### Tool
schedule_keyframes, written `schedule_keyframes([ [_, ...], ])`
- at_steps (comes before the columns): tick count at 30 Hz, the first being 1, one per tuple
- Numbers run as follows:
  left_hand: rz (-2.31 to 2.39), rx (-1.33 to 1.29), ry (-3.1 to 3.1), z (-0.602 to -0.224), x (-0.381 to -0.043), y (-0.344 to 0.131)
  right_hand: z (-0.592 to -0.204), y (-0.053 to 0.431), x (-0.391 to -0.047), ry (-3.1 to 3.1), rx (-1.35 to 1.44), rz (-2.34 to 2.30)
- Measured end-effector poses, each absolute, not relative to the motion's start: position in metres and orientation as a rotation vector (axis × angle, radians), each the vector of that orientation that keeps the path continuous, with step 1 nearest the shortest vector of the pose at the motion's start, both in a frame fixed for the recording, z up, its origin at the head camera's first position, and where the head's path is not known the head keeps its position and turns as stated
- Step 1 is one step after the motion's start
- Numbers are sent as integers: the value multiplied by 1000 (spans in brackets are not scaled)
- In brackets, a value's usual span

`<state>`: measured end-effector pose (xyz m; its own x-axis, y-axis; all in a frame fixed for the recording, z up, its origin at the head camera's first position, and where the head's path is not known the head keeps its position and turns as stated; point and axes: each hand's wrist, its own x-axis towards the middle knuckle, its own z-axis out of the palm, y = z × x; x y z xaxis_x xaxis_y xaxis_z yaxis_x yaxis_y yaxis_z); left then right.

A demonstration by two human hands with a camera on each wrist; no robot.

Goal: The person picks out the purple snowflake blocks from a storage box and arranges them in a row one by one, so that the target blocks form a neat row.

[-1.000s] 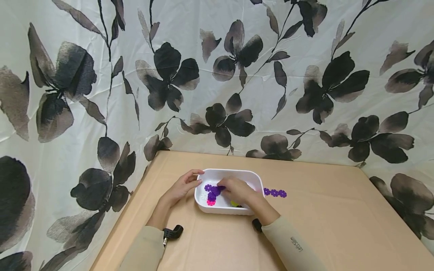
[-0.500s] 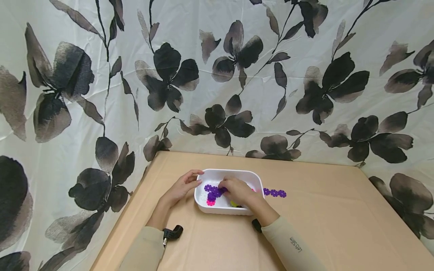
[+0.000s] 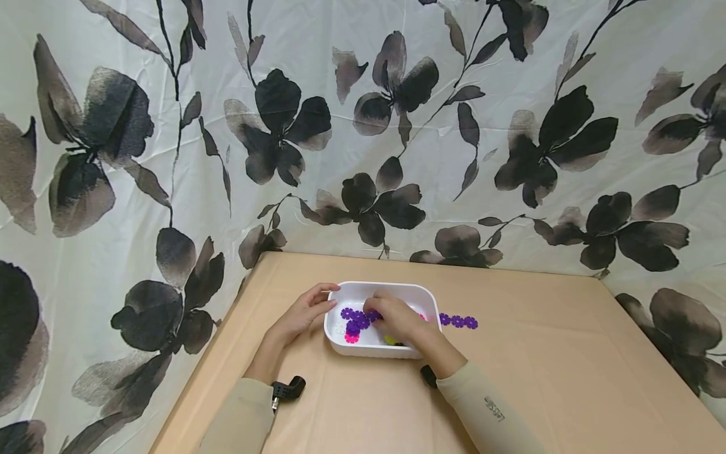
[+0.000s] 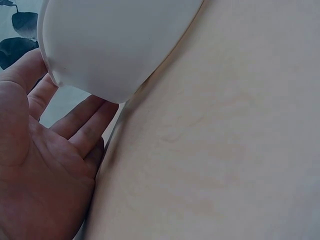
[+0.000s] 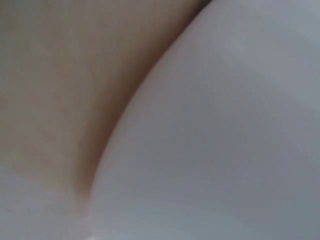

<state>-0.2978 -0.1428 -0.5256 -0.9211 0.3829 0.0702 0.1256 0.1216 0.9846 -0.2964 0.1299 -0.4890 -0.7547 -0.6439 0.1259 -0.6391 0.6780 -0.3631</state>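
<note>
A white plastic tub (image 3: 368,351) stands on the table in the head view. My left hand (image 3: 303,315) rests against its left end with fairly straight fingers; in the left wrist view those fingers (image 4: 90,127) touch the tub's outer wall (image 4: 120,45). Inside the tub, my right hand (image 3: 395,317) pinches a purple flower-shaped disc (image 3: 373,316), partly hidden by the fingers. It adjoins a cluster of purple discs (image 3: 353,326); whether they are joined is unclear. A pink disc (image 3: 351,338) lies below the cluster. The right wrist view shows the tub wall (image 5: 210,140), not the hand.
A row of purple flower-shaped discs (image 3: 458,321) lies on the tan table (image 3: 539,366) just right of the tub. Near my right wrist, a yellow-green piece (image 3: 391,340) is partly covered in the tub. A floral-patterned curtain (image 3: 454,151) hangs behind the table.
My right fingers have shifted very slightly at the purple disc. The left hand stays in place against the tub, and the discs lie nearly as before.
</note>
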Motion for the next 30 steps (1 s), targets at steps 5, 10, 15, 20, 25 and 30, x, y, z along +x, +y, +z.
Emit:
schedule_keyframes([
  [5, 1891, 503, 2189, -525, -297, -145, -489, 129, -297, 2855, -1088, -731],
  [10, 1895, 512, 2180, -524, -297, -145, -486, 129, -297, 2857, -1024, -850],
  [15, 1892, 515, 2181, -526, -298, -146, -480, 132, -294, 2868, -962, -916],
  [20, 1888, 521, 2185, -527, -297, -146, -477, 143, -291, 2886, -883, -1030],
  [25, 1888, 516, 2182, -528, -297, -146, -471, 162, -284, 2912, -761, -1229],
  [30, 1893, 517, 2188, -527, -296, -147, -466, 187, -285, 2933, -648, -1395],
])
